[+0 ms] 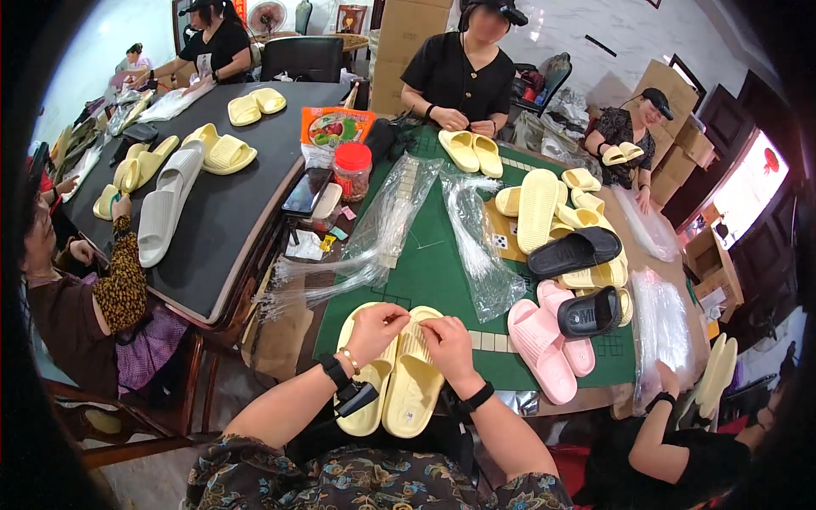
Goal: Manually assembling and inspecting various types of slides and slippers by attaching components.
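A pair of pale yellow slide slippers rests side by side at the table's near edge, toes pointing away from me. Over the toe end of the left slipper is my left hand, its thumb and fingers pinched together. My right hand pinches at the right slipper's toe end, close to the left one. Whatever lies between the fingertips is too small to make out. Just beyond my hands, a clear bag spills thin translucent strands onto the green table top. Another clear bag of strands lies to its right.
Pink slippers, black slippers and piled yellow slippers stand to the right. A red-lidded jar and a phone sit left. Co-workers surround both tables; grey slippers lie on the dark table.
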The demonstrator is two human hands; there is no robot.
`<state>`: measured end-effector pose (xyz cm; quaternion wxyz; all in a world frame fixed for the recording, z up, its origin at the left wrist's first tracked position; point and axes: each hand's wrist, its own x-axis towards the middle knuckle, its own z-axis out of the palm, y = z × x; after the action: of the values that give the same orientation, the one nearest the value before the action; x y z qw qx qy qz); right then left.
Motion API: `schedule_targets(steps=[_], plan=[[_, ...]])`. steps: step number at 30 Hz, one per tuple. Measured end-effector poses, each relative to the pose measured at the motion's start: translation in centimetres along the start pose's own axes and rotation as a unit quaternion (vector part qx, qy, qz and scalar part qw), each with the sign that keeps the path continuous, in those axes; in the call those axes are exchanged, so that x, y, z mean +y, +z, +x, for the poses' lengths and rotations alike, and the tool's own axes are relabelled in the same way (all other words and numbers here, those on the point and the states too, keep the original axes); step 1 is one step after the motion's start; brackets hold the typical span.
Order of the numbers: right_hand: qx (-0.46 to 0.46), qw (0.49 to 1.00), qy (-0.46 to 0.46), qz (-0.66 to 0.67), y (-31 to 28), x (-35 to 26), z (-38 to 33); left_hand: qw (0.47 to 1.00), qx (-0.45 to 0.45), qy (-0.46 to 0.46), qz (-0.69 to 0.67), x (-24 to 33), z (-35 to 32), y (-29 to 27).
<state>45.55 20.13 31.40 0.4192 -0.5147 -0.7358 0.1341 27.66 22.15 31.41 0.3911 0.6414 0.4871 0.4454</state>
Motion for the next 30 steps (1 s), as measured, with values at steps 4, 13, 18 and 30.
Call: schedule_targets(steps=[4,13,18,30], plan=[[0.0,1.0,-0.009,-0.01,0.09,0.13,0.02,1.0,0.007,-0.022,-0.007,0.23,0.04,-0.2],[-0.004,1.0,-0.002,-0.012,-0.01,-0.23,0.15,1.0,-0.009,-0.003,0.003,0.17,-0.05,-0.08],[-0.011,1.0,-0.005,-0.015,0.15,0.12,0.15,1.0,0.003,0.01,0.004,0.05,-0.13,0.17],[-0.002,1.0,-0.007,-0.003,0.15,-0.1,0.1,1.0,0.014,-0.009,-0.009,0.4,-0.27,-0.24]])
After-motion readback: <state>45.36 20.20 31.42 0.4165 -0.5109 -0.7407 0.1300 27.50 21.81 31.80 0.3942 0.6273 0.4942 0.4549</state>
